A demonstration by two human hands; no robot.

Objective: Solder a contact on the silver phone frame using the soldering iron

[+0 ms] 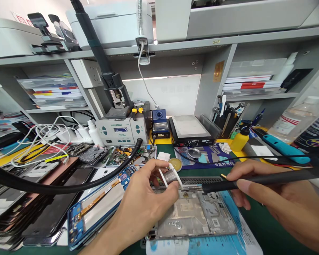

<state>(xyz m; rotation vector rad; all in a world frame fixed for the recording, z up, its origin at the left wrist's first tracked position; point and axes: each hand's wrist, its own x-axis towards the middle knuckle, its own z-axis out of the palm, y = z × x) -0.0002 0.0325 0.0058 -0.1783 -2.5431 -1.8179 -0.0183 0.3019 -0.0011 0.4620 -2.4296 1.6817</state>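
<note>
While my left hand (pixel 143 202) is curled shut on a little spool of solder wire (pixel 172 176), held between thumb and fingers, my right hand (pixel 276 202) is closed around a black soldering iron (pixel 268 179), held like a pen. Its tip points at the top edge of an open phone (pixel 202 219). The phone lies flat on the green surface (pixel 263 230), right under the spool.
</note>
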